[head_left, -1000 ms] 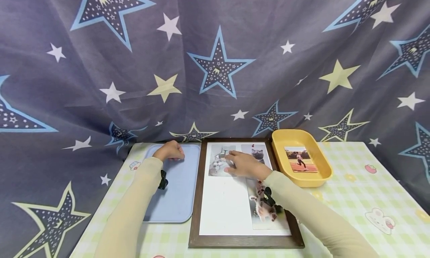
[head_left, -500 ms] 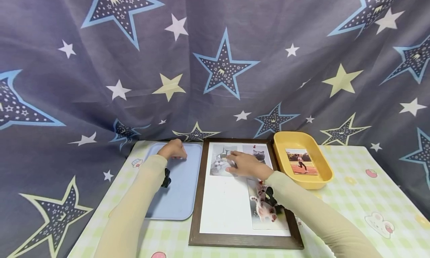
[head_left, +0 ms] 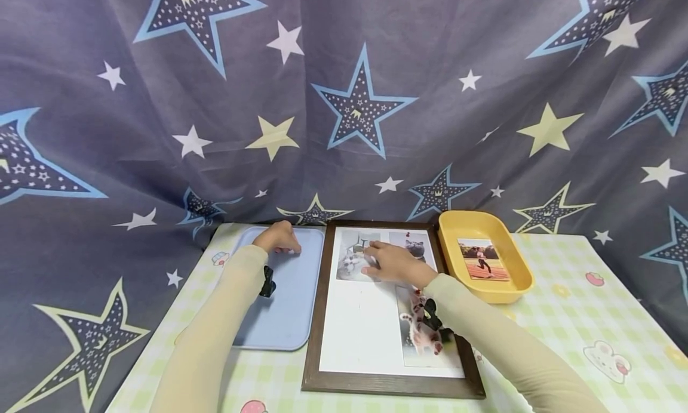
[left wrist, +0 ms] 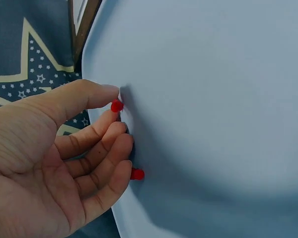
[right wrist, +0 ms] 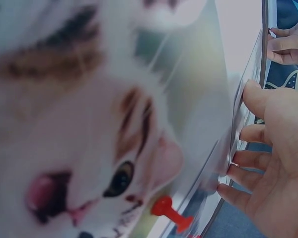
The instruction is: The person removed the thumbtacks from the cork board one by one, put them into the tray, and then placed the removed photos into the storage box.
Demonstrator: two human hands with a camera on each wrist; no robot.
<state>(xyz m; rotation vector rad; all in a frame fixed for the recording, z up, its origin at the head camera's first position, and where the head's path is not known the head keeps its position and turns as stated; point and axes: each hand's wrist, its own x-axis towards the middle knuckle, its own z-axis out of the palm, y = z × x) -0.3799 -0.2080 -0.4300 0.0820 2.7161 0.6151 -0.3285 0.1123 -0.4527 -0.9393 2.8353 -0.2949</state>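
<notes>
Nearest the person, the brown-framed board (head_left: 392, 386) lies with its long axis pointing away. Toward its top left, the right hand (head_left: 396, 264), fingers spread, rests on a grey cat photo (head_left: 349, 265). Farther off, at the far end of the blue tray (head_left: 285, 308), the left hand (head_left: 278, 239) pinches a red pushpin (left wrist: 117, 106) between thumb and forefinger; from that pin, the photo lies to the right, just across the board's edge.

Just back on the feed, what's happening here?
A person's left hand pinches a red push pin at the blue tray; the right hand touches the pale photo at the far left of the framed board. Two cat photos there have red pins, and a runner photo lies in the yellow bin.
</notes>
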